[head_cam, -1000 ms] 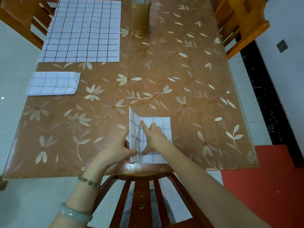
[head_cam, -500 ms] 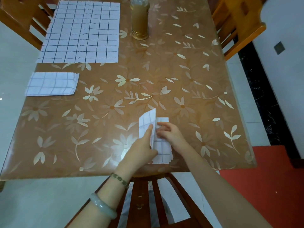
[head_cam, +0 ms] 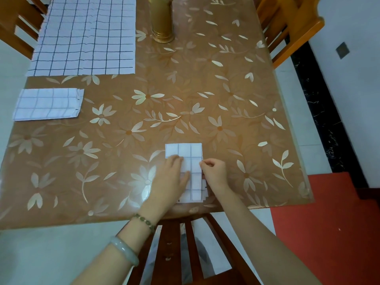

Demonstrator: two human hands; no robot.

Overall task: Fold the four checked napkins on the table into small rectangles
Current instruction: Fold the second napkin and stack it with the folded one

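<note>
The flap that stood raised half a second ago now lies flat. The left hand [head_cam: 172, 177] presses open-palmed on the napkin [head_cam: 192, 151] at 6 o'clock on the counter [head_cam: 226, 89], and the right hand [head_cam: 214, 171] pinches its 3 o'clock edge in a curled-finger grip. Layers fan out unevenly at the near corner, so lifting the palm early could let the fold spring open and skew.

A home dining room is being shown: a surface [head_cam: 205, 89] under floral plastic is being flanked by wooden chairs [head_cam: 287, 23], over pale floor tiles [head_cam: 51, 254] and a red mat [head_cam: 329, 223].
</note>
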